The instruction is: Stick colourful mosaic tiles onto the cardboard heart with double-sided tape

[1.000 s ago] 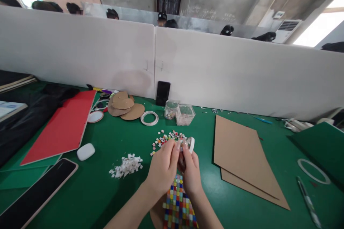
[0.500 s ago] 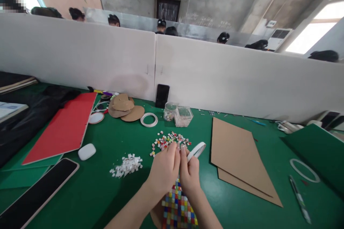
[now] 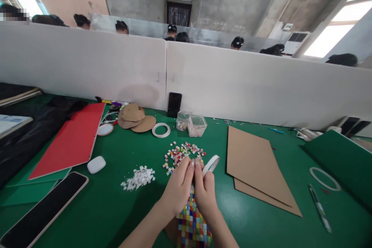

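Two hands, left (image 3: 178, 188) and right (image 3: 205, 190), fingers pinched together on a tape ring (image 3: 211, 164) above the mosaic (image 3: 193, 223): best peeled slowly, ring held steady.

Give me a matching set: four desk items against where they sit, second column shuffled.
1. white tape ring
2. pile of white paper scraps
3. brown cardboard sheets
4. multicoloured mosaic tile panel

a. right of both hands, flat on the green mat
b. under the wrists, at the picture's bottom edge
c. in the right hand's grip
d. left of the left hand

Pairs: 1-c, 2-d, 3-a, 4-b
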`<state>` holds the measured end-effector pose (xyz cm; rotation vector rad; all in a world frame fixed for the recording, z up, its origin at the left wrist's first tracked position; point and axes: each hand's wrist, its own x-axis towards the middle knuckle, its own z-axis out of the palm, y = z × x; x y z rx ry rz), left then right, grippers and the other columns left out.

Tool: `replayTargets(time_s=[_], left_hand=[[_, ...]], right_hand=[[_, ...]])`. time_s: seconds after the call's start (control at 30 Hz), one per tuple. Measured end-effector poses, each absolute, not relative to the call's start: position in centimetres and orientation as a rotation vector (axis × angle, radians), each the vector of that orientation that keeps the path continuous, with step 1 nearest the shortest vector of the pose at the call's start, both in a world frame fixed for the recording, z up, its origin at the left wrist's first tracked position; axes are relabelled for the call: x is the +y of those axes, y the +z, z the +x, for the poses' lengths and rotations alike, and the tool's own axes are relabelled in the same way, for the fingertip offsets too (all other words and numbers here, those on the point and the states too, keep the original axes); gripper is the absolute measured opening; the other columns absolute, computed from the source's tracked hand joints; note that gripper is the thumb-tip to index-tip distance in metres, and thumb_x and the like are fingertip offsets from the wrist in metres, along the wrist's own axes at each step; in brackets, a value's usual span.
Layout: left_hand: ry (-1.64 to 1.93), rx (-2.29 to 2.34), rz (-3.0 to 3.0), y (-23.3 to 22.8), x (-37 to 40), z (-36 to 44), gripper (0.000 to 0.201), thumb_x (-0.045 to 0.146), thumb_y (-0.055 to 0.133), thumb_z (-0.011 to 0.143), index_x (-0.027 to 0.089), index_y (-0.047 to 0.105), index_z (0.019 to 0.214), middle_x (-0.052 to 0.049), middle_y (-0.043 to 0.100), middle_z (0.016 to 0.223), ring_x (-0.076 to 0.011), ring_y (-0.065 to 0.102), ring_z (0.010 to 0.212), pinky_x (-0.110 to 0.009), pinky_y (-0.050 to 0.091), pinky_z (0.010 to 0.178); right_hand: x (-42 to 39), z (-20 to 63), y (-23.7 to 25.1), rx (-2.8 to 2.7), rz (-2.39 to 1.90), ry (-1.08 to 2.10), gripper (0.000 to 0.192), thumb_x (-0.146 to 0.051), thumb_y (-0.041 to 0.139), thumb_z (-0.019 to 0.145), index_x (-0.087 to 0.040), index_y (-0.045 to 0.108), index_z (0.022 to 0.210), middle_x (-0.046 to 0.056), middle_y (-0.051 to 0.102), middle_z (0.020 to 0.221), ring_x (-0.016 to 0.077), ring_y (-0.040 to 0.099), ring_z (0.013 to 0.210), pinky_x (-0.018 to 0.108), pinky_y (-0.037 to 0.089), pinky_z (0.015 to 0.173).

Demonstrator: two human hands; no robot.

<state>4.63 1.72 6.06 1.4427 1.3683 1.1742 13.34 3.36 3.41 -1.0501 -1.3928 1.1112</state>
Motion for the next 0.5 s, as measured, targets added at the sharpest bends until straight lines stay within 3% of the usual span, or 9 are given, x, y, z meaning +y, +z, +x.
replayTargets(time_s=[0.3, 0.5], left_hand=[[1.176, 1.486, 1.515, 4.5, 1.2, 5.2, 0.025, 0.029, 0.030, 0.090, 0.021, 0.052, 0.082, -0.005, 0.063, 0.078, -0.0174, 0.060, 0.073, -0.026, 0.046, 0.068], [1.063, 1.552, 1.484, 1.4, 1.4, 5.1, 0.029, 0.031, 0.029, 0.090, 0.019, 0.055, 0.082, -0.006, 0.064, 0.076, -0.0189, 0.061, 0.072, -0.029, 0.046, 0.069]], right_hand=[[2.8, 14.6, 3.0, -1.662, -1.040, 1.020, 0.028, -0.031, 0.039, 0.089, -0.018, 0.062, 0.081, 0.002, 0.056, 0.060, 0.0153, 0.050, 0.054, 0.026, 0.037, 0.052], [2.9, 15.1, 0.2, -1.625, -1.076, 1.157, 0.031, -0.032, 0.037, 0.090, -0.019, 0.065, 0.093, 0.007, 0.065, 0.073, 0.0198, 0.058, 0.067, 0.029, 0.044, 0.059]])
